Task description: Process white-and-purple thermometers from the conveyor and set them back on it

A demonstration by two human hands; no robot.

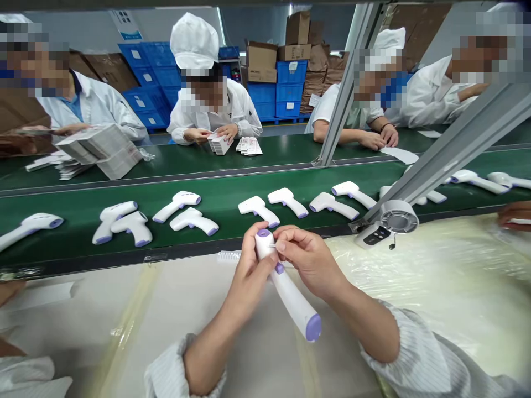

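My left hand (251, 260) is closed around the head of a white infrared thermometer (292, 296) with a purple lens ring, trigger and handle end. The handle slants down to the right, toward me, above the work surface. My right hand (311, 257) is beside the thermometer's head, thumb and fingers pinched on a thin whitish piece (272, 245). This piece touches or nearly touches the side of the head; its kind is too small to make out. Beyond my hands, more thermometers (258, 209) lie on the green conveyor belt (224, 190).
A small grey fan (392, 221) stands by a slanted metal post (440, 149) on my right. Clear plastic sheeting (415, 287) covers the right side of the surface. Across the belt, several co-workers in white sit handling paper stacks (222, 142). Other people's hands show at both side edges.
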